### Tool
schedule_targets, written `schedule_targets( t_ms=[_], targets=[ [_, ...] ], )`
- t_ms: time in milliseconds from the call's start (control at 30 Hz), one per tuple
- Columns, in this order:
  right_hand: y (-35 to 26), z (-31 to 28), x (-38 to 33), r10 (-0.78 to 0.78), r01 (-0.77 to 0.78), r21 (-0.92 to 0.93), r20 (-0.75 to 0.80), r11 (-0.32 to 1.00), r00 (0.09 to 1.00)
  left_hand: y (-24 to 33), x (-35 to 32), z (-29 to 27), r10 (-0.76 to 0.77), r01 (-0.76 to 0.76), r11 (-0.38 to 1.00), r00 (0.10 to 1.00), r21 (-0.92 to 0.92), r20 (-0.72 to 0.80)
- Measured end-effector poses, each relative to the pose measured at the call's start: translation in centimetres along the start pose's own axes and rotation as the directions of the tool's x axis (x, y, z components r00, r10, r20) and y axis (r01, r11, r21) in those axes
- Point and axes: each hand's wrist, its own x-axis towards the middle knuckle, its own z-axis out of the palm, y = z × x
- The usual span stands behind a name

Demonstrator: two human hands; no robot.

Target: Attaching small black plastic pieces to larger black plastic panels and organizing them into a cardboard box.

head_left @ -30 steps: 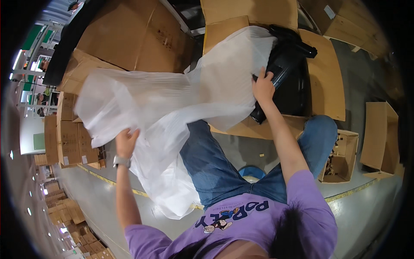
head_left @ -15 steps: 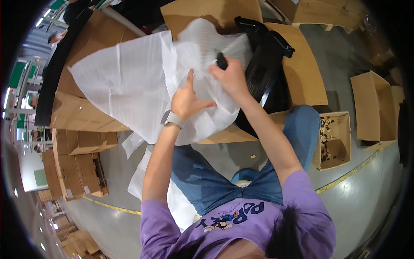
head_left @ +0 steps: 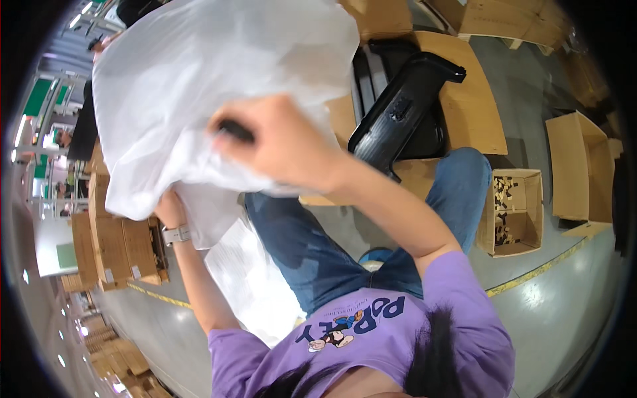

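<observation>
A large white foam sheet [head_left: 219, 66] hangs raised and bunched across the upper left. My left hand [head_left: 170, 208], a watch on its wrist, is at the sheet's lower edge, and the folds cover its fingers. In front of the sheet, my right hand [head_left: 282, 142] is closed around a small black object [head_left: 237, 131], smeared by motion, whose kind I cannot make out. To the right of the sheet, black moulded plastic parts [head_left: 401, 99] lie in an open cardboard box [head_left: 474, 106]; the top one sits aslant. Neither hand touches them.
A small carton [head_left: 539, 219] with little black and tan pieces stands beside my right knee. Further right is an open tall carton [head_left: 570, 166]. Stacked cartons [head_left: 116, 249] stand at the left. More white sheet [head_left: 255, 285] lies by my left leg. Yellow tape [head_left: 531, 272] runs along the floor.
The foam sheet has been lifted off the black parts and shifted up and left. My left hand moved left and down under its edge; my right hand moved left with the black object.
</observation>
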Motion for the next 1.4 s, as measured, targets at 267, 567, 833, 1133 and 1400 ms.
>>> schedule_targets(
  t_ms=[267, 567, 833, 1133, 1400],
  targets=[
    [2.0, -10.2, -8.0, 0.477, -0.485, -0.203, -0.091, 0.851, 0.874, -11.8, -25.9, 6.4, -0.663, 0.149, 0.621, 0.625, 0.770, 0.413],
    [-1.6, -27.0, -24.5, 0.365, -0.811, -0.181, -0.824, 0.556, 0.434, -4.6, -39.3, 18.5, -0.463, -0.043, 0.880, 0.151, 0.474, 0.873],
    [1.3, -41.0, -45.3, 0.277, -0.998, -0.061, -0.960, -0.022, 0.053, -11.3, -25.8, 12.0, -0.218, -0.013, 0.975, 0.111, 0.221, 0.969],
    [8.9, -41.0, -26.3, 0.495, -0.808, -0.380, -0.646, 0.451, 0.581, 4.8, -0.7, 11.7, -0.350, 0.583, 0.766, 0.732, -0.271, 0.585],
    [18.6, -27.8, -17.3, 0.698, 0.349, -0.924, 0.356, 0.160, 0.622, 23.6, -3.4, 28.5, 0.156, -0.359, 0.926, 0.639, 0.113, 0.754]
  ],
)
